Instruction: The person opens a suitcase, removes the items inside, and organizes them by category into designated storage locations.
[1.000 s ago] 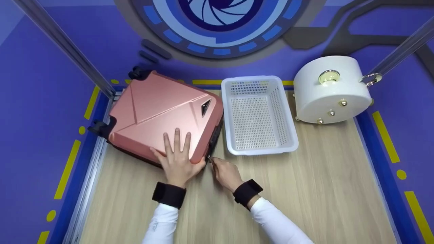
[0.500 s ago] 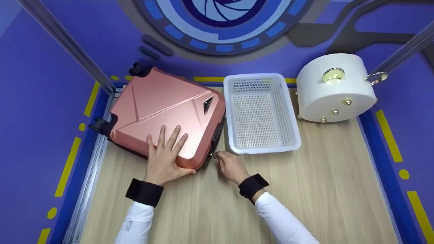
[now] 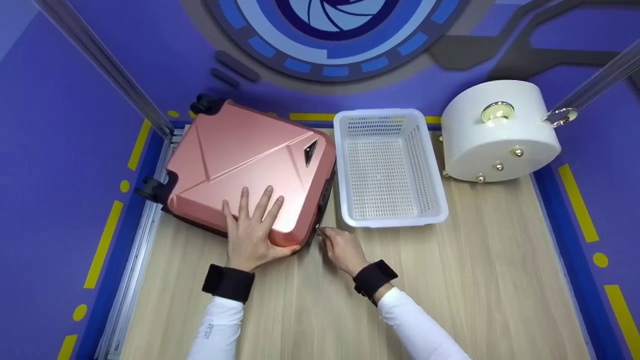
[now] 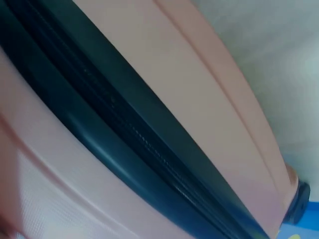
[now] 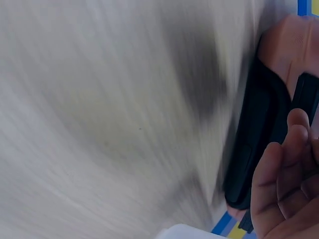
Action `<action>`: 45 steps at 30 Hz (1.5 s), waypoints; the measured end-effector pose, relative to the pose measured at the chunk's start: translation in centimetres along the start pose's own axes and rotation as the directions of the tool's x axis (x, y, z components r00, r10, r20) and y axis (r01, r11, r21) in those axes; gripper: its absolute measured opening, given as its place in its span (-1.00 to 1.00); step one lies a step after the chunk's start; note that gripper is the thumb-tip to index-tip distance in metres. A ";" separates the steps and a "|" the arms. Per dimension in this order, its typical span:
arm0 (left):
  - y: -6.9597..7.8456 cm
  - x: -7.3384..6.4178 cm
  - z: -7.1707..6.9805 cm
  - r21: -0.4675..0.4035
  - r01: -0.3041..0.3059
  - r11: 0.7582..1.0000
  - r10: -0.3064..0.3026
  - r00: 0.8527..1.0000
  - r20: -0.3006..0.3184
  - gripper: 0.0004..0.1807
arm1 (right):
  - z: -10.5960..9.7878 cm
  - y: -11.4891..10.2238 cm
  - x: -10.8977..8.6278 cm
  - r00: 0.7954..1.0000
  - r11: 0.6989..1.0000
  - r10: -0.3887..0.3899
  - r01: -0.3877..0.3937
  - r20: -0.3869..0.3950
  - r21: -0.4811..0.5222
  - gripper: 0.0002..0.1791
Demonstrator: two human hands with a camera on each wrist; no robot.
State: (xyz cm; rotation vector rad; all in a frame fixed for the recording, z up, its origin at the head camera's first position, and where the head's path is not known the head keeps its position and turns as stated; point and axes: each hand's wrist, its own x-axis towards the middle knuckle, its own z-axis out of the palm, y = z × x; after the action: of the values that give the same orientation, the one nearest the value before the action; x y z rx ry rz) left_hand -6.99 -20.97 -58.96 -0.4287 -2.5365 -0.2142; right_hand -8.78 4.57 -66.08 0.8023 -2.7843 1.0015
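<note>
Table (image 3: 450,280), centre-left of frame: left hand (image 3: 250,237) rests on pink suitcase (image 3: 245,150), fingers spread; right hand (image 3: 346,250), fingers curled, pinches zipper pull (image 3: 318,228).

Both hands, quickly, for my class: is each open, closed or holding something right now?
Left hand: open, fingers spread on the suitcase.
Right hand: closed, pinching what looks like a zip pull at the suitcase's edge.

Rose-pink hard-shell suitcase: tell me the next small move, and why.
Probably the right hand should draw the apparent zipper pull gently along the edge of the suitcase: it seems to pinch that small piece near the corner, while the left hand lies spread on the suitcase and could steady it.
</note>
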 end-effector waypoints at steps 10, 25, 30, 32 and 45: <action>3.2 0.3 1.1 0.027 0.119 0.993 -0.115 0.986 -0.118 0.25 | 0.2 -0.5 -1.7 0.999 0.999 0.036 -0.037 0.021 0.031 -0.82; 5.6 1.6 1.7 -0.024 0.214 0.976 -0.215 0.977 -0.015 0.35 | -1.2 -0.3 -2.5 0.992 0.991 0.104 -0.109 0.077 0.073 -0.85; 3.5 1.4 0.0 -0.081 0.100 0.992 -0.087 0.986 0.144 0.34 | -1.7 -0.1 -2.0 0.983 0.984 0.163 -0.168 0.083 0.063 -0.90; 2.2 1.3 -0.7 -0.074 0.043 0.996 -0.027 0.979 0.204 0.30 | -1.9 0.0 -1.7 0.982 0.982 0.175 -0.180 0.077 0.057 -0.95; -3.1 0.0 -1.4 -0.007 0.045 0.999 -0.044 0.996 0.072 0.34 | -1.7 0.8 -1.6 1.000 1.000 -0.015 0.016 0.009 -0.021 -0.86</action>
State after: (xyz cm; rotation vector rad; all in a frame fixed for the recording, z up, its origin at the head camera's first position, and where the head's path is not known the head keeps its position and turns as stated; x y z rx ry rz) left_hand -7.36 -24.20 -57.95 -0.3899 -2.6185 -0.2306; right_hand -8.01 6.88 -65.58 0.8265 -2.7867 0.9672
